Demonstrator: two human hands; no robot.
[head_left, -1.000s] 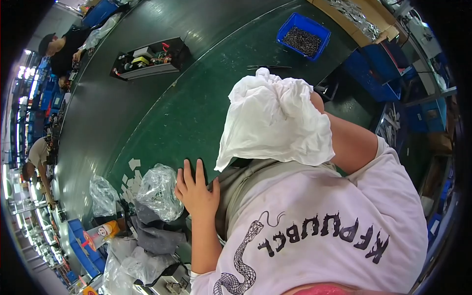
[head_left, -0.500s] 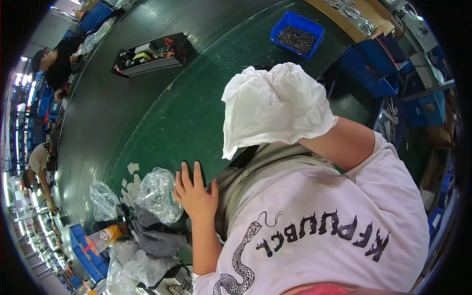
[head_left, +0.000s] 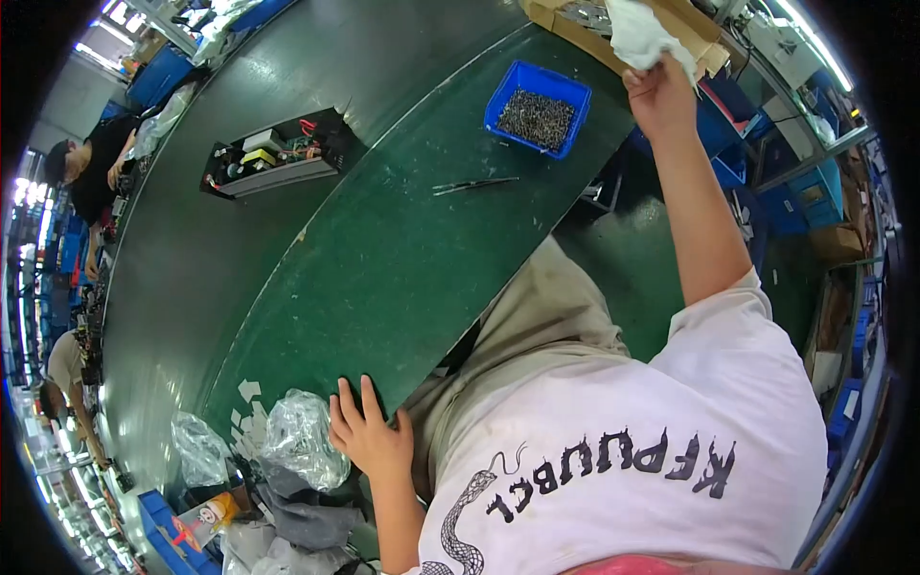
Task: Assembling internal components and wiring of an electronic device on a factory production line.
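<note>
The right hand (head_left: 661,96) is raised with its fingers closed on a white cloth (head_left: 642,34), which hangs bunched above a cardboard box (head_left: 565,21) at the far edge of the bench. The left hand (head_left: 369,436) lies flat on the near edge of the green mat (head_left: 383,259), fingers spread and holding nothing, just beside a crumpled clear bag (head_left: 302,441). Small white paper scraps (head_left: 247,391) lie near that bag. Farther out on the mat are tweezers (head_left: 474,185) and a blue bin (head_left: 537,107) of small dark parts. An open black unit (head_left: 278,153) sits on the belt beyond.
</note>
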